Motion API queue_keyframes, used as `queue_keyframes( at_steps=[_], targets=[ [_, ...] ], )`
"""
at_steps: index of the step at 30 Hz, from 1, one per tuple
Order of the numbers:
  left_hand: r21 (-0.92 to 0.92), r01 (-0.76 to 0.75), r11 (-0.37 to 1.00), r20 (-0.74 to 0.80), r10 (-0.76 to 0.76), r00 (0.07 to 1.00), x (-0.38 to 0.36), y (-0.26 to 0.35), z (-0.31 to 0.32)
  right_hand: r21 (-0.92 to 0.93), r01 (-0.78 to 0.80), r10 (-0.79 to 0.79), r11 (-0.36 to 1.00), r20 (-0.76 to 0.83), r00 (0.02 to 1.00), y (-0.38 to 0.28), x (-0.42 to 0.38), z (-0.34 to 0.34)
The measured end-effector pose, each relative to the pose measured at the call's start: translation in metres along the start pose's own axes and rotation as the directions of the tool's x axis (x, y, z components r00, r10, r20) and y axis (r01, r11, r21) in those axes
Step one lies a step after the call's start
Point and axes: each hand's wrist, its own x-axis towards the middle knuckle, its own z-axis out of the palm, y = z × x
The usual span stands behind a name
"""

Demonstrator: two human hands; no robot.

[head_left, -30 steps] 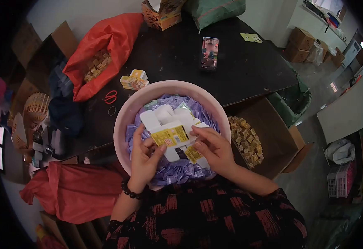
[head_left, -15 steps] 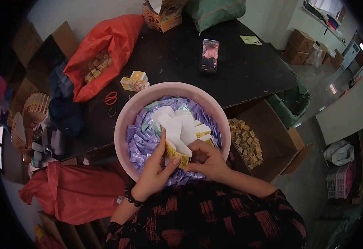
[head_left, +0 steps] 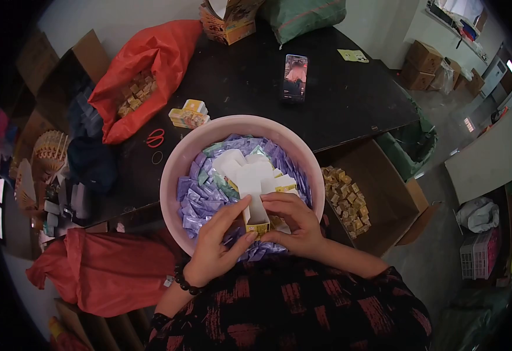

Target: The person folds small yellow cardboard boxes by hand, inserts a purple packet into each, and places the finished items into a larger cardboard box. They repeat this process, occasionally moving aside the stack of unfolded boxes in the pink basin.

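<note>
Being held over the basin between fingertips on both sides, a small carton is kept with its white inside facing up and its yellow print showing at the near end. Its left side is pinched by the thumb and fingers of the left hand; its right side is pinched by those of the right hand. Below, purple packets are topped by white-and-yellow cartons. The basin is placed at the near edge of the bench. Beyond its rim, to the left, yellow-and-white boxes are stacked, with red scissors laid nearby. A phone is stood towards the far right corner. Small gold boxes are contained in a cardboard box beside the bench's right edge.
</note>
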Motion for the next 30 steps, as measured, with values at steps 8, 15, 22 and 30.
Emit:
queue_keyframes(
  at_steps=[8, 15, 22, 30],
  targets=[
    [-0.136, 0.057, 0.989, 0.101, -0.043, 0.994, -0.002, 0.005, -0.003, -0.119, 0.079, -0.058, 0.990, 0.174, 0.983, -0.005, 0.006, -0.009],
    [-0.297, 0.057, 0.953, 0.000, -0.060, 0.998, -0.004, -0.011, 0.009, 0.206, -0.111, 0.104, 0.972, 0.046, 0.994, -0.001, 0.004, 0.002],
    [-0.338, 0.130, 0.932, -0.005, -0.140, 0.990, -0.004, -0.010, 0.013, 0.433, -0.321, 0.298, 0.842, 0.122, 0.947, -0.007, 0.006, 0.002],
    [-0.328, 0.117, 0.937, 0.058, -0.104, 0.993, -0.007, -0.012, 0.006, 0.295, -0.274, 0.275, 0.916, 0.037, 0.961, -0.007, 0.002, 0.003]
  ],
)
